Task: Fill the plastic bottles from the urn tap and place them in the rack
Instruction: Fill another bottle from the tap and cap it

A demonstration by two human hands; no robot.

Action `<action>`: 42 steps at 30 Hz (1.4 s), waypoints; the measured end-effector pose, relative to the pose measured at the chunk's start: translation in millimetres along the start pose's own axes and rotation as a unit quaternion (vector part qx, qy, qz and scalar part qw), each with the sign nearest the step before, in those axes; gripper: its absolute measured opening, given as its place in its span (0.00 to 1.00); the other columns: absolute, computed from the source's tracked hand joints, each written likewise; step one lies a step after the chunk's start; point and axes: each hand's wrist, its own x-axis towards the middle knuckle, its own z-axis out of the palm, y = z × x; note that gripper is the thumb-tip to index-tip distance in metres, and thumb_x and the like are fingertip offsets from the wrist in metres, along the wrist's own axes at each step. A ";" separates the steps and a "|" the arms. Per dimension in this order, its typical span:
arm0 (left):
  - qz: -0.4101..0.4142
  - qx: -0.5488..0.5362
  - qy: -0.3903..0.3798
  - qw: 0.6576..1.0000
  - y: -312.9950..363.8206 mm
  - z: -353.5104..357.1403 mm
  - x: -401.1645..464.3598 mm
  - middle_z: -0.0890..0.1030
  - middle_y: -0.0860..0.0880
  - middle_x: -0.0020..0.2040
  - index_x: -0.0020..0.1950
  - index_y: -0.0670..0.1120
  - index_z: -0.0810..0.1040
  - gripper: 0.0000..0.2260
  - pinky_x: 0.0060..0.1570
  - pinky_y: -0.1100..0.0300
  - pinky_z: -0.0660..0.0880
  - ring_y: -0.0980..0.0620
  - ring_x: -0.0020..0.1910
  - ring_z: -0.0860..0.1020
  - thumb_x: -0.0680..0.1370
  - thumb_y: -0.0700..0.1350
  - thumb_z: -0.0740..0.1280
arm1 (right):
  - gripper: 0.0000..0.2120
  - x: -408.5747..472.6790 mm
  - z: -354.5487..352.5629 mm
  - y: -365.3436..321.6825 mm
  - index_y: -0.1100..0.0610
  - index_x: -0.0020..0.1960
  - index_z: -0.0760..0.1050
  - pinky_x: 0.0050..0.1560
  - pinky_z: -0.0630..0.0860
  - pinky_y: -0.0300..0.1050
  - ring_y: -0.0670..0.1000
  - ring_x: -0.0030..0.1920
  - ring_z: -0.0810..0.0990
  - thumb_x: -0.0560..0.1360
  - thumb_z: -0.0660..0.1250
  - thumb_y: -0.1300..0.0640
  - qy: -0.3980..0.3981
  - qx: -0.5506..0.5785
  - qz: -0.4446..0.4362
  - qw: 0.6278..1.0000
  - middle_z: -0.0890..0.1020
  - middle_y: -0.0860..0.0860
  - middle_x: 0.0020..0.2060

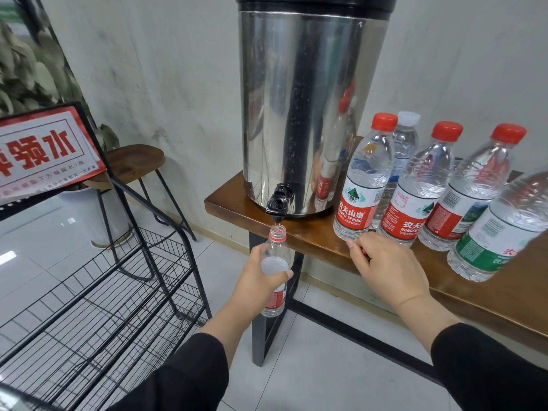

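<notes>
Black sleeves (184,378) reach forward; left hand (261,280) grips an uncapped bottle (277,247) under the urn tap (277,204), at twelve o'clock from it. Right hand (385,268), at three o'clock, pinches something red, resting on the table (311,232).

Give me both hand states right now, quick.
Left hand: grips the open bottle under the urn tap.
Right hand: rests on the table edge, fingers curled round something red, likely the cap.

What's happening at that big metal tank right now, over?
Left hand grips open bottle under urn tap. Right hand rests on table edge, pinching something red. Rack holds no bottles. Nothing blocking.
</notes>
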 end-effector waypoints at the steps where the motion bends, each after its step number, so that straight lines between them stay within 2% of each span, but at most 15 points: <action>1: -0.001 0.000 -0.001 1.000 0.5 0.2 0.1 0.73 0.51 0.67 0.75 0.59 0.62 0.32 0.66 0.43 0.75 0.46 0.65 0.74 0.76 0.50 0.75 | 0.15 -0.1 0.3 0.7 0.47 0.37 0.67 0.30 0.59 0.32 0.39 0.30 0.69 0.80 0.59 0.44 -0.002 -0.002 0.000 1.000 0.70 0.40 0.32; 9: -0.003 0.003 -0.003 1.000 0.9 2.1 0.7 0.73 0.51 0.67 0.75 0.59 0.61 0.32 0.67 0.40 0.74 0.45 0.67 0.73 0.77 0.49 0.75 | 0.15 -0.1 -1.1 -0.5 0.47 0.37 0.68 0.31 0.62 0.32 0.39 0.31 0.70 0.79 0.57 0.42 -0.011 0.002 0.002 1.000 0.71 0.40 0.32; 17: -0.003 0.003 0.000 1.000 -1.5 0.7 2.3 0.72 0.51 0.68 0.75 0.59 0.61 0.32 0.66 0.43 0.75 0.45 0.67 0.73 0.77 0.50 0.75 | 0.15 0.2 2.3 1.8 0.48 0.36 0.66 0.30 0.59 0.33 0.40 0.30 0.68 0.80 0.60 0.45 0.015 0.008 -0.010 1.000 0.70 0.40 0.31; 23: -0.006 0.005 0.001 1.000 -2.1 0.1 3.8 0.72 0.52 0.68 0.76 0.59 0.60 0.33 0.65 0.44 0.74 0.47 0.66 0.73 0.77 0.51 0.75 | 0.15 0.7 4.0 1.8 0.49 0.36 0.69 0.30 0.72 0.39 0.42 0.31 0.72 0.80 0.60 0.45 0.015 0.010 -0.009 1.000 0.74 0.42 0.32; 31: -0.010 0.007 0.000 1.000 -2.3 0.1 4.1 0.72 0.52 0.68 0.75 0.60 0.61 0.32 0.65 0.43 0.75 0.45 0.67 0.73 0.76 0.51 0.75 | 0.15 0.3 4.2 2.6 0.49 0.36 0.68 0.29 0.69 0.38 0.42 0.30 0.71 0.80 0.59 0.45 0.020 0.010 -0.017 1.000 0.73 0.41 0.31; 36: -0.009 0.010 0.000 1.000 -0.7 0.3 3.4 0.72 0.52 0.69 0.75 0.60 0.60 0.33 0.66 0.42 0.75 0.45 0.67 0.73 0.76 0.52 0.75 | 0.15 0.0 2.7 2.3 0.47 0.36 0.67 0.30 0.62 0.33 0.39 0.30 0.69 0.80 0.58 0.44 0.015 0.013 -0.016 1.000 0.71 0.40 0.31; 42: -0.009 0.007 -0.003 1.000 -1.1 0.3 2.0 0.72 0.52 0.69 0.76 0.59 0.60 0.33 0.65 0.44 0.74 0.46 0.67 0.73 0.77 0.51 0.75 | 0.16 0.1 3.4 2.6 0.48 0.37 0.68 0.30 0.67 0.35 0.41 0.31 0.71 0.80 0.56 0.42 0.014 0.015 -0.016 1.000 0.73 0.40 0.32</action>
